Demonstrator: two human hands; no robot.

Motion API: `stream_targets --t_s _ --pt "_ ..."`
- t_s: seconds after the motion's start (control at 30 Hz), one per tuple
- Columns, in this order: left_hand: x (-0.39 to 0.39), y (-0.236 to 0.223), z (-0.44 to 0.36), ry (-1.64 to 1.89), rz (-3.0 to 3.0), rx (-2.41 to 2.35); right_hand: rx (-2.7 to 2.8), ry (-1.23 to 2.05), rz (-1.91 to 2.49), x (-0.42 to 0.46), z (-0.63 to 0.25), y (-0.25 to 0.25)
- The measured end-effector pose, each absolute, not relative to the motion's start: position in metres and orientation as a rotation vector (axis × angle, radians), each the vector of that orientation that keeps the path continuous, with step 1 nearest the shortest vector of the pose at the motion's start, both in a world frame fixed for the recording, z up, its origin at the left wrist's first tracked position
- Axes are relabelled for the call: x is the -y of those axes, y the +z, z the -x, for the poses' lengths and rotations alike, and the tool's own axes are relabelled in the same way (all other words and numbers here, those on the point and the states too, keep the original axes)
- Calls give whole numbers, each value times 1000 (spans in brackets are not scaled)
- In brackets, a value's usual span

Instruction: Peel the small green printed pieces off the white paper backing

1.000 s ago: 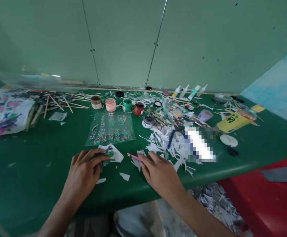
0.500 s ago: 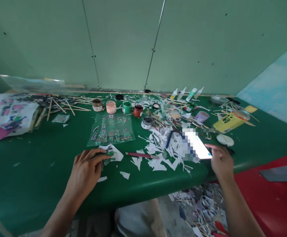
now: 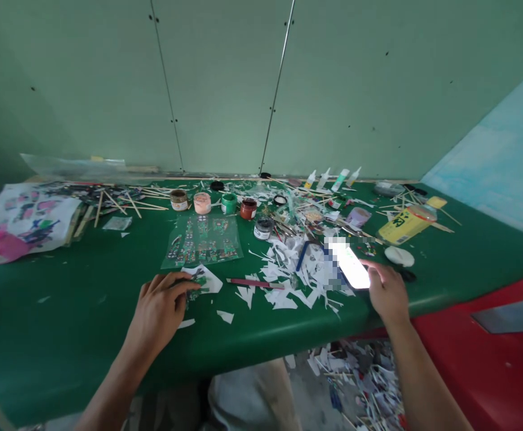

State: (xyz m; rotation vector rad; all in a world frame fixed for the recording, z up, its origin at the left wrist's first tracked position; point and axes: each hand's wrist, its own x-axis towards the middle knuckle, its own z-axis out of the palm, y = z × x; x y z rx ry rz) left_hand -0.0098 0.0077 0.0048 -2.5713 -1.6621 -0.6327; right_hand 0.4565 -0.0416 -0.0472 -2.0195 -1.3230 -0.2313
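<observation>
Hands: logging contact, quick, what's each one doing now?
Left hand: open, fingertips resting on the paper cutout.
Right hand: open, a finger touching the lit phone.

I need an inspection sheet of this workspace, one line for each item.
Surface: green table, strewn with scraps.
Job's things: paper cut-out under the left fingers; lit phone at the right fingertips; red pen lying free between them.
Clutter: white paper scraps, paint jars, wooden sticks, glue tubes, yellow box, clear printed sheet, printed paper.
Hands: left hand rests flat on the cut-out; right hand touches the phone.
Cables: nothing seen.
Surroundings: green panel wall; paper scraps on the floor; red surface at right.
</observation>
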Motion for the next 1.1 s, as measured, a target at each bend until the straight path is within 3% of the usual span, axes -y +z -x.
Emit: stream_targets --t_s 0.7,1.1 --pt "-9 2 10 -626 2546 1688 1257 -327 1798 47 -457 -57" --pt "-9 1 11 -635 2555 1671 1005 63 1841 45 -464 -56"
